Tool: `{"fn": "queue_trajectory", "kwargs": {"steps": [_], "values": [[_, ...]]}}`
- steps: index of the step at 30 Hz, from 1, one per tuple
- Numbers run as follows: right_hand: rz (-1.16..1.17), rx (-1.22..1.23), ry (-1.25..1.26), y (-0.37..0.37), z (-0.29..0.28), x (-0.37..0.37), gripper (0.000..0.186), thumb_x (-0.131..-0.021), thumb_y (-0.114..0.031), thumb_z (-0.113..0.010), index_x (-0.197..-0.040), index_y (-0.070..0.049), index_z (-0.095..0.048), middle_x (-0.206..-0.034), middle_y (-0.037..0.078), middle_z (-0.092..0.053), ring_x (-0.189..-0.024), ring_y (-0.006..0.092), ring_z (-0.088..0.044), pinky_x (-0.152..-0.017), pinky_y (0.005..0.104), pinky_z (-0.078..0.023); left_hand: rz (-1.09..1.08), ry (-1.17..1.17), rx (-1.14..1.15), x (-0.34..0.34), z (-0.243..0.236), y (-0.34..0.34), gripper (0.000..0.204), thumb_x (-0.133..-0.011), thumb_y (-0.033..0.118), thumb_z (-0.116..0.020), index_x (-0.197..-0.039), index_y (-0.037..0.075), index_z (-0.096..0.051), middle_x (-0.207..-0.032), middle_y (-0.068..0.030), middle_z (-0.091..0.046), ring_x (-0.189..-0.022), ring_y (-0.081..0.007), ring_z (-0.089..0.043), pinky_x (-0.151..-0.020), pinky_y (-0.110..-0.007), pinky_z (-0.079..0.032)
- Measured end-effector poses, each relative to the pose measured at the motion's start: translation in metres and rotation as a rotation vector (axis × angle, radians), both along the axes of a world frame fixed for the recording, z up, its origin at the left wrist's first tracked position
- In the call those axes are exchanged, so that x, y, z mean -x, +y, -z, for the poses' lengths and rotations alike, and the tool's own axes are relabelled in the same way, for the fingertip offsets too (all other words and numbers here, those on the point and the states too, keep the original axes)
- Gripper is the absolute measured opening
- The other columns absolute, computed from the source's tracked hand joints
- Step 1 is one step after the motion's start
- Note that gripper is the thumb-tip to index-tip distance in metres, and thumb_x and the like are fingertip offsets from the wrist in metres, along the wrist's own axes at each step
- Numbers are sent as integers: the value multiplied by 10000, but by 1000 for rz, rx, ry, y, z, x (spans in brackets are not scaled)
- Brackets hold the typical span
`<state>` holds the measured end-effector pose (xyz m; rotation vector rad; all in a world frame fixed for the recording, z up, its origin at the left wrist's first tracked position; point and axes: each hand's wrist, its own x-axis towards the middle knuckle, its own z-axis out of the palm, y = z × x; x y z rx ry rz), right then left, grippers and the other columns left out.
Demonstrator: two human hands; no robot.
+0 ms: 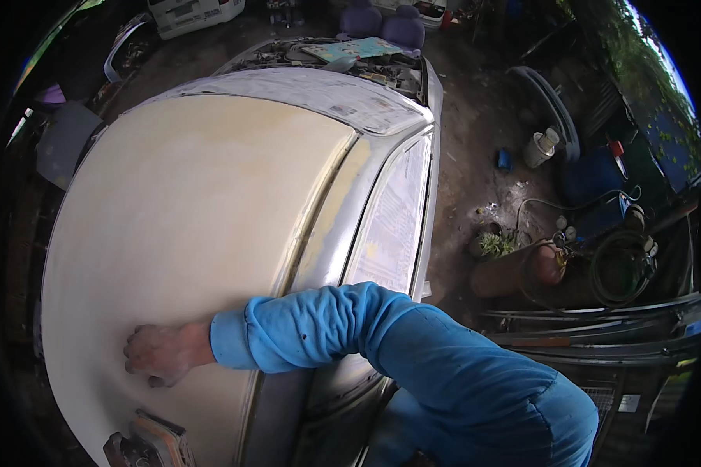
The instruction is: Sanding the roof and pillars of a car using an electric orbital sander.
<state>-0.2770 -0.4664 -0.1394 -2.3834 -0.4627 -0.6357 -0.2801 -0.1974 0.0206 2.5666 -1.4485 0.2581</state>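
My right hand (pixel 160 350), in a blue sleeve, rests on the pale, primed car roof (pixel 171 187), left of the long groove along its side. Its fingers are curled downward; whatever is under them, if anything, is hidden. Below it, at the bottom edge, a dark tool with a brownish, angular plate (pixel 152 444) lies on the roof. To the right runs a side pillar with patches of filler (pixel 327 210), beside a side window (pixel 389 210) coated in whitish film. My left hand is out of view.
The open engine bay (pixel 374 78) is at the front. On the right are gas cylinders (pixel 498 276) with coiled hoses, a blue drum (pixel 588 175), a white bucket (pixel 539 148) and metal strips (pixel 568 319). A white vehicle (pixel 191 15) and purple seats (pixel 382 27) stand behind.
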Motion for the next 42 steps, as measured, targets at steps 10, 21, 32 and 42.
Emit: {"fn": "queue_trajectory", "kwargs": {"steps": [10,21,32,42], "values": [[37,-29,-30,-2,4,-2,307,-749,-304,-751,-898,-40,-707,-962,165,-673,-997,367,-649,-932,480,-507,-403,242,107,-324,60,162,638,-975,165,-632,-1521,-52,-384,-1524,-212,-472,-1403,-306,-472,-1174,-399,-364],[7,39,-47,-12,-1,19,399,-857,-321,-716,-1158,-63,-673,-1145,157,-678,-1128,324,-641,-1009,441,-502,-236,133,150,-85,32,48,539,-838,43,-738,-1354,22,-585,-1202,-156,-659,-1075,-275,-649,-949,-360,-498],[75,88,106,-20,-32,44,393,-917,-254,-712,-1239,-36,-657,-1235,139,-683,-1204,318,-613,-1076,436,-474,-421,136,160,-113,20,43,531,-787,167,-834,-1266,26,-653,-1061,-153,-733,-975,-302,-716,-891,-364,-543],[42,86,86,-22,-17,38,387,-930,-283,-708,-1233,-50,-646,-1226,127,-680,-1189,318,-618,-1070,429,-482,-484,85,145,-120,26,54,546,-806,126,-828,-1302,16,-628,-1048,-121,-721,-918,-185,-668,-862,-319,-534]]}}
